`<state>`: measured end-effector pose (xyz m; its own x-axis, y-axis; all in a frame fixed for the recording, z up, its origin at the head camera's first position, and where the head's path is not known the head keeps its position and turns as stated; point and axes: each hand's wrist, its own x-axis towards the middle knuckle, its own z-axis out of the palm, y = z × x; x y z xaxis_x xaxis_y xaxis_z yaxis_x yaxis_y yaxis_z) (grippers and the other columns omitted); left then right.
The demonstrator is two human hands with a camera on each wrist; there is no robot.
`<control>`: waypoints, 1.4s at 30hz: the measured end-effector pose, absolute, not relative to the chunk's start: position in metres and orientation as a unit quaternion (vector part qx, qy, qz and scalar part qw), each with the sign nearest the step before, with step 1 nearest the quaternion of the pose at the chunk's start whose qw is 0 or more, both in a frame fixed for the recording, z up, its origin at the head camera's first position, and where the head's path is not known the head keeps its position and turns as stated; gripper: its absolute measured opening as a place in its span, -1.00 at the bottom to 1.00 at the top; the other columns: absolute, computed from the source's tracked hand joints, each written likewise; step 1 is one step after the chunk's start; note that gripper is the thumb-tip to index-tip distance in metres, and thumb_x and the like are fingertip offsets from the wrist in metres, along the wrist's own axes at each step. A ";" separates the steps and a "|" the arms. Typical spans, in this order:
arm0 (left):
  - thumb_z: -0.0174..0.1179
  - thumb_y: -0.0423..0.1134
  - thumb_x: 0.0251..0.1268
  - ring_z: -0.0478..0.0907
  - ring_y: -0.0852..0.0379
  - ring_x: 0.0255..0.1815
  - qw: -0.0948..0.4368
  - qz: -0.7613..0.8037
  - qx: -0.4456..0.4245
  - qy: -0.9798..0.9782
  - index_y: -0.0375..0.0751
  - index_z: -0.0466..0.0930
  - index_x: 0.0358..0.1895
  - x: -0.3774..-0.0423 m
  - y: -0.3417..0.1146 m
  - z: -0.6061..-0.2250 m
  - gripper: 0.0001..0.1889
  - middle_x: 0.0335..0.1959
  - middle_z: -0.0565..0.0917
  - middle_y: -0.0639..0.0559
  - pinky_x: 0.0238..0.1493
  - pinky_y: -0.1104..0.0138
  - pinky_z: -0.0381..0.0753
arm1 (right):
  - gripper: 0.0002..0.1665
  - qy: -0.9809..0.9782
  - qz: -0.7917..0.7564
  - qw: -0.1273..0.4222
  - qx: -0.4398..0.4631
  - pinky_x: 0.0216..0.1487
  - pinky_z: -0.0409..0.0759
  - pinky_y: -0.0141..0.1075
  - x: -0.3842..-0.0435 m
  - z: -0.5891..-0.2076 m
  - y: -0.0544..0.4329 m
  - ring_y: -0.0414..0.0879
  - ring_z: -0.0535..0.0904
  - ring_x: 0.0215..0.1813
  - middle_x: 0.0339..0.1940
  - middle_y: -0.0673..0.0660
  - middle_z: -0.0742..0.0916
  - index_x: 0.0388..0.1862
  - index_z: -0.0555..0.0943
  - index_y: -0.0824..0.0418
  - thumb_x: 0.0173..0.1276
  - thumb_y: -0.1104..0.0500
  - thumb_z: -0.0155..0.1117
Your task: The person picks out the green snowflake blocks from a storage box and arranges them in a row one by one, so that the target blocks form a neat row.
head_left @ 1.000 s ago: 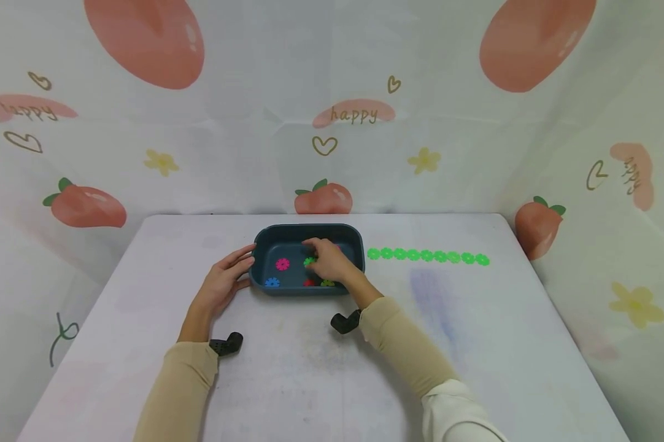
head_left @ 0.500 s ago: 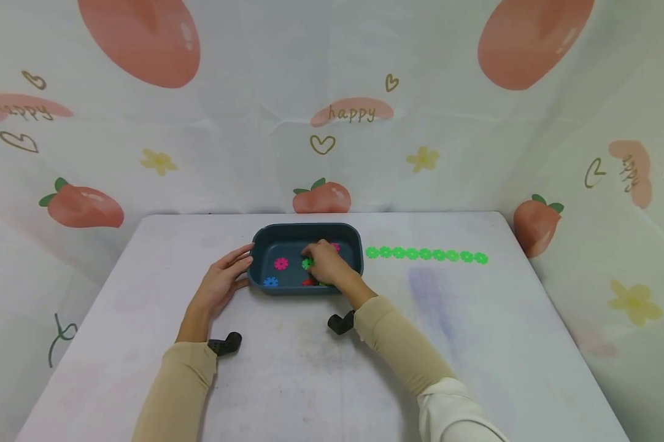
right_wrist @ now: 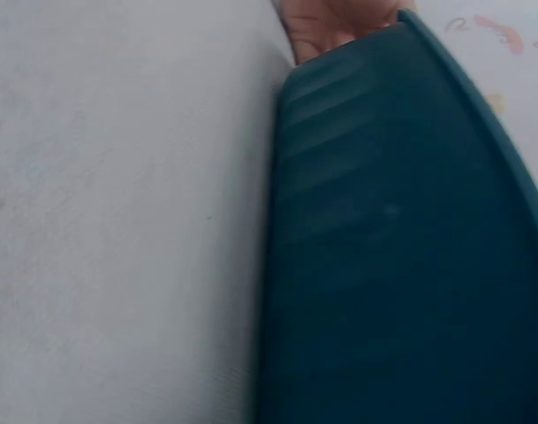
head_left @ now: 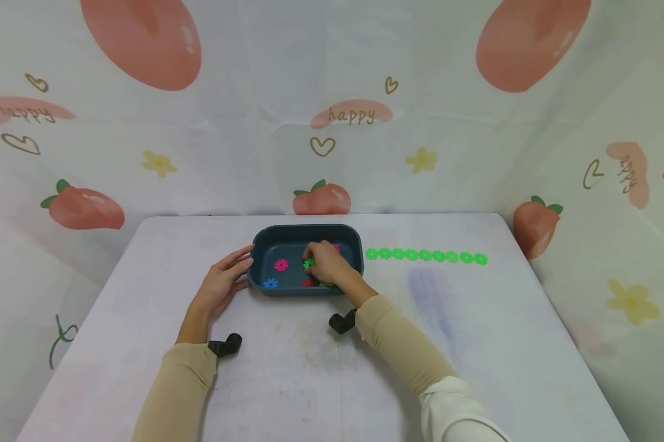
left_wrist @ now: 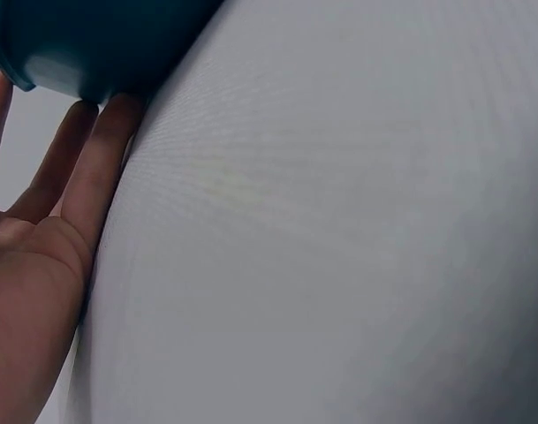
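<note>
A dark teal rectangular tray (head_left: 288,291) stands near the back of the table. Against its left end rest the extended fingertips of my left hand (head_left: 221,283); the left wrist view shows these fingers (left_wrist: 101,155) touching the tray's outer wall (left_wrist: 101,53). My right hand (head_left: 329,265) reaches inside, its thumb and fingers pinching a green flower-shaped plastic piece (head_left: 308,264). Around it in the tray lie a pink piece (head_left: 281,264), a blue piece (head_left: 270,283) and a red piece (head_left: 307,283). The right wrist view has mostly the tray's outer side (right_wrist: 383,247); the right hand's fingers are hidden there.
Right of the tray, a row of several green flower-shaped pieces (head_left: 425,255) runs along the white table (head_left: 288,380). A patterned cloth (head_left: 227,153) hangs behind the table and at both sides.
The right hand's index finger has drawn down and the fingers have closed in on the green piece. The left hand keeps its place at the tray's left end.
</note>
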<state>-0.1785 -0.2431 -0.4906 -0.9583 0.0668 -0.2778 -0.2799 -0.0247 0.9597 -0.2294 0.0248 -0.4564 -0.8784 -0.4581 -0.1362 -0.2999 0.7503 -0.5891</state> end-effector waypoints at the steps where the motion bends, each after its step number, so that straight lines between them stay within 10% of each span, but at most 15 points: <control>1: 0.24 0.03 0.46 0.50 0.32 0.24 0.122 0.712 -0.077 0.688 0.07 0.32 0.55 -0.178 -0.243 -0.490 -0.36 0.36 0.49 0.13 0.06 0.43 0.69 | -0.72 0.923 -0.292 0.139 -0.208 0.20 0.61 -0.16 -0.230 -0.456 0.026 -0.02 0.55 0.10 0.04 0.16 0.72 0.03 0.66 0.23 0.36 0.25 0.43; 42: 0.26 0.08 0.42 0.49 0.34 0.24 0.127 0.706 -0.066 0.694 0.06 0.31 0.55 -0.181 -0.245 -0.493 -0.31 0.38 0.47 0.11 0.06 0.42 0.69 | -0.70 0.856 -0.497 0.014 -0.142 -0.26 0.51 -0.35 -0.218 -0.426 0.086 0.01 0.65 -0.24 -0.20 0.18 0.74 0.15 0.65 0.19 0.49 0.20 0.30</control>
<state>-0.1808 -0.2451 -0.4933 -0.9590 0.0882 -0.2695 -0.2710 -0.0055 0.9626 -0.2177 0.0861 -0.4256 -0.9590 -0.2582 0.1170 -0.2294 0.4649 -0.8551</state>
